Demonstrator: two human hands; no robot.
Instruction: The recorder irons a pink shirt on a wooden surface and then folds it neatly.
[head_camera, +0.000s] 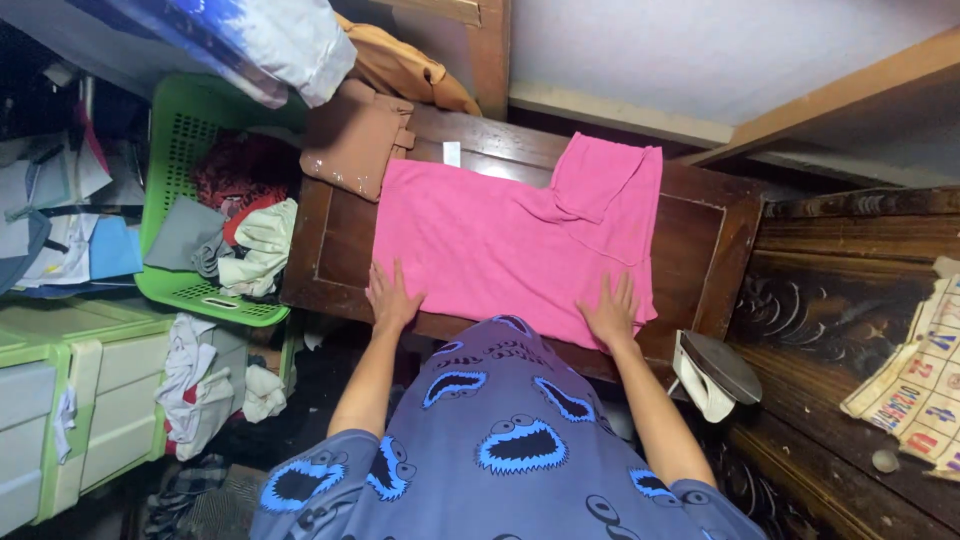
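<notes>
Both hands, the left hand (391, 297) at seven o'clock and the right hand (611, 312) at five, press spread-fingered on the pink cloth garment (505, 240), pinning it flat across the dark wooden table (340, 235), a clothes iron (714, 372) just beside its right end.

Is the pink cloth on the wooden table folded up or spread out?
Mostly spread: the pink cloth lies flat across the table, one far corner flipped over, both hands pressing its near edge.

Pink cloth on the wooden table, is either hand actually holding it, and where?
Nothing is gripped. Both hands lie flat, fingers spread, on the pink cloth: the left hand at its near left corner, the right hand near its near right edge.
</notes>
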